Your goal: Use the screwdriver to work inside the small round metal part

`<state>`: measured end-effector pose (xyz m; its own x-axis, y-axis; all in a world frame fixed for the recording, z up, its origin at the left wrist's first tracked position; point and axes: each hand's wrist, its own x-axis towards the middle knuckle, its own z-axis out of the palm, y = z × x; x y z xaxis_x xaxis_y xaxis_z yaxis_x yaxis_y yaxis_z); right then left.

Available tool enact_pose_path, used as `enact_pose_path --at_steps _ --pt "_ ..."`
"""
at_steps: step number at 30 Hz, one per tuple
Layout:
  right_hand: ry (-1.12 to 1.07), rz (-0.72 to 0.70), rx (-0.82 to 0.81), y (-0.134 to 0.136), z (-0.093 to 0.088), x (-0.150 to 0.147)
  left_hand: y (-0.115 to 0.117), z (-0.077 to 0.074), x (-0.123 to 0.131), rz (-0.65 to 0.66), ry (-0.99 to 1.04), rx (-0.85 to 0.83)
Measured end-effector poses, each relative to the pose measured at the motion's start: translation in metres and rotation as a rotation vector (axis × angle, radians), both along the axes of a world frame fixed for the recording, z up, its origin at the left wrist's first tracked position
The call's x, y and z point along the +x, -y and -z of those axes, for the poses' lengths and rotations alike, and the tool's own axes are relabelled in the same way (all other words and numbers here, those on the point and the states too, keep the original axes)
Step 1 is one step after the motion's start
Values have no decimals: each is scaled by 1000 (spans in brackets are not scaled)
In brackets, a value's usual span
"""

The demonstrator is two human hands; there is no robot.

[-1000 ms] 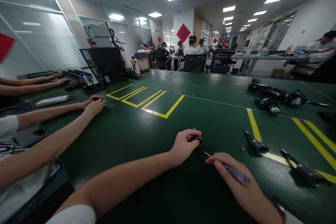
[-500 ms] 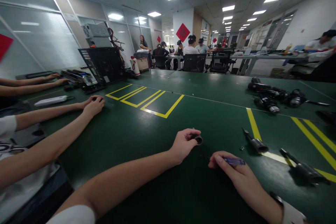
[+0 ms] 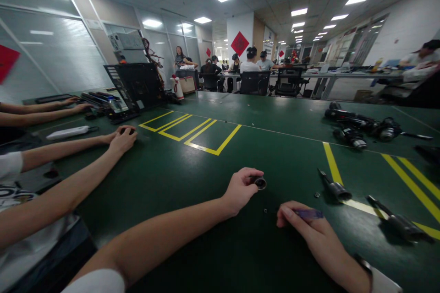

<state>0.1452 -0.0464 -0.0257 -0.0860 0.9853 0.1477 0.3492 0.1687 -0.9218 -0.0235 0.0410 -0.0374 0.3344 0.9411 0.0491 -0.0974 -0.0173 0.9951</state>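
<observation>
My left hand [image 3: 240,190] grips a small dark round metal part [image 3: 260,183], its open ring end turned toward me. To its right, my right hand [image 3: 302,219] is closed on a screwdriver with a translucent purple handle [image 3: 311,214]; its thin shaft points left. Near the shaft's end a tiny dark piece [image 3: 265,210] lies on the green table [image 3: 192,192]. Another small metal piece [image 3: 316,195] rests further right. Beside it are a dark cylindrical part with a thin shaft [image 3: 337,190] and a larger similar one [image 3: 400,223].
Several black tool-like assemblies [image 3: 360,123] lie at the back right. Yellow tape [image 3: 218,151] marks the table. On the left are another person's hands [image 3: 125,137], a white power strip [image 3: 67,132] and a black computer case [image 3: 137,84]. People sit at far desks.
My right hand and the screwdriver have shifted slightly right and down. The tiny piece by the shaft's end now shows more clearly. My left hand has barely moved.
</observation>
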Motion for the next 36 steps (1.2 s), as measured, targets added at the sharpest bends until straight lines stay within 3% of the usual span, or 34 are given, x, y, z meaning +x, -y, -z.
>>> enact_pose_path --at_steps 16,27,36 --pt "47 2 221 5 2 3 3 -1 -2 166 89 -92" --pt "141 -60 350 1 13 0 7 -2 5 118 92 -99" --pt "257 -137 348 1 16 3 6 6 5 97 59 56"
